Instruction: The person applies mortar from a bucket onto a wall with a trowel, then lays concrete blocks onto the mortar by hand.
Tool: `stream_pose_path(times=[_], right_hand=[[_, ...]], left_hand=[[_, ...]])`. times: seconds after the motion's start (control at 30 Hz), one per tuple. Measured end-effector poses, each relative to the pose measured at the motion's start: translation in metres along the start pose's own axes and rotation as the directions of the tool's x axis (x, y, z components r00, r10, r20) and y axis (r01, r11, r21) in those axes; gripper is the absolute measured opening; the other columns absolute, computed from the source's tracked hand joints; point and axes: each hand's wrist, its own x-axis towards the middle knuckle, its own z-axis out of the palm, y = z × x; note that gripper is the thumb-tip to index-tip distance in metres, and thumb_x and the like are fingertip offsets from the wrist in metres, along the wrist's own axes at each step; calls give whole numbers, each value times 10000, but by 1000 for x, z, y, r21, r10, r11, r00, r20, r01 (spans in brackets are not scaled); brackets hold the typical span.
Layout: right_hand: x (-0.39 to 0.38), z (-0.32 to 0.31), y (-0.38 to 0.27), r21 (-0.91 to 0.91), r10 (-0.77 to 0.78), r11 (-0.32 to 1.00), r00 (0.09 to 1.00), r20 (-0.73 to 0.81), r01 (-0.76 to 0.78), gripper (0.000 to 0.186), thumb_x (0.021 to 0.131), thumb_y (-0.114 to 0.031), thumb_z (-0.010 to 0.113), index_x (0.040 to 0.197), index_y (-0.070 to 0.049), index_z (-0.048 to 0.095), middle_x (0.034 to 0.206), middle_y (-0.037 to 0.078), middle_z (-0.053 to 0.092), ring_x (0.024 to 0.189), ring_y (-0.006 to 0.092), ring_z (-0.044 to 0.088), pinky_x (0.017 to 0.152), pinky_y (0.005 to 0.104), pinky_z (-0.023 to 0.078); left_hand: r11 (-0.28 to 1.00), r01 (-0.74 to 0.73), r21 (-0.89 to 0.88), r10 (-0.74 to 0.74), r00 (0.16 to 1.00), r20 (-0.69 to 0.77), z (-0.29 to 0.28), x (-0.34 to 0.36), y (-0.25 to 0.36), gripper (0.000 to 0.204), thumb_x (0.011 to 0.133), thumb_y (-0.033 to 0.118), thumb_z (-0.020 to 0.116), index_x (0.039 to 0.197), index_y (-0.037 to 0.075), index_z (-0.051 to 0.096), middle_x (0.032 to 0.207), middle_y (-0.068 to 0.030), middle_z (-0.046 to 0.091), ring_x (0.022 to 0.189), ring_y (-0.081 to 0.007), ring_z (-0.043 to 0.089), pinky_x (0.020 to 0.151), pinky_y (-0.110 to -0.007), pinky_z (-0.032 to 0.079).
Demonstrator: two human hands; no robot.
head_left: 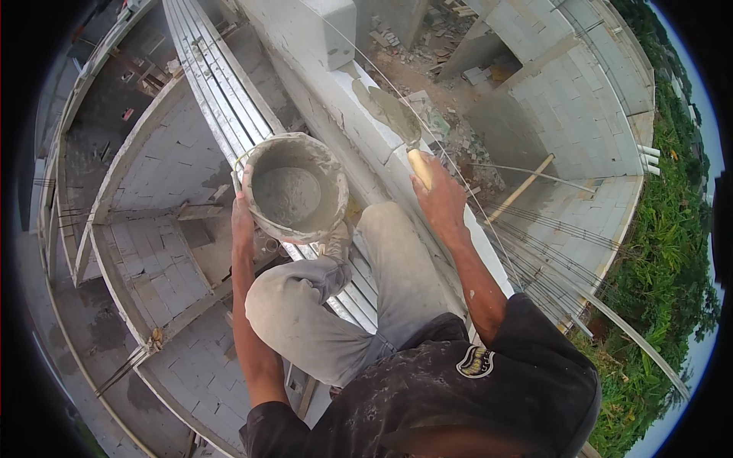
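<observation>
Well, L grip point(243, 220) clasps bucket point(331, 183), R grip point(443, 200) trowel point(418, 166), w/ drop point(489, 141) past wall edge point(384, 135).

Wall top point(378, 130), one: pale, narrow, made of blocks laid end to end, running diagonally from the upper middle toward the lower right. Bears one large, light grey block point(336, 34) with rounded edges, and grey mortar point(353, 70) spread just beside the block's near end.
Metal profiles point(210, 76), several: long, silvery, side by side, spattered with grey flecks.
Ground point(416, 72), below the wall: brownish, dusty; bears rubble point(382, 38), broken pieces scattered and heaped.
</observation>
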Motion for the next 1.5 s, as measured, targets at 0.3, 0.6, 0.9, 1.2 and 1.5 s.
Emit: stream_pose_path(times=[0.3,0.6,0.9,1.2,1.5], right_hand=[[15,11,-14,83,-44,995,997,-59,48,450,880,-241,670,1295,-151,522,1183,150,650,1020,364,641,842,469,497],[2,3,-8,98,-53,993,983,-174,71,471,866,-193,684,1301,-133,516,1206,145,643,1016,384,636,850,466,496],[-10,-8,14,65,8,998,1000,-2,-8,481,891,-225,659,1321,-111,475,1179,179,646,977,395,648,830,455,499],[-39,71,-42,74,-267,964,912,312,257,476,911,-264,564,1316,-45,442,1071,256,637,880,395,672,776,490,514],[28,201,-54,-279,-323,852,865,385,442,333,921,-208,563,1225,-73,550,996,199,656,887,351,690,740,464,533]], left_hand=[[982,67,174,-47,992,-116,-4,-4,-6,671,1025,542,253,1489,65,333,1439,-116,451,1329,-260,428,1090,-401,355],[993,61,99,-49,992,-119,-22,19,-32,660,1010,564,301,1472,96,354,1385,-114,481,1266,-270,468,1033,-425,401],[992,76,96,-64,990,-122,-18,11,-24,658,1005,576,315,1457,101,376,1382,-99,483,1208,-254,502,1019,-415,410],[992,80,101,-70,993,-94,-29,18,-24,691,985,620,324,1476,134,353,1407,-119,456,1261,-308,460,997,-508,428],[982,-29,189,46,995,-87,-9,5,-19,592,1042,458,336,1370,-17,469,1301,-137,542,1193,-212,491,1042,-331,357]])
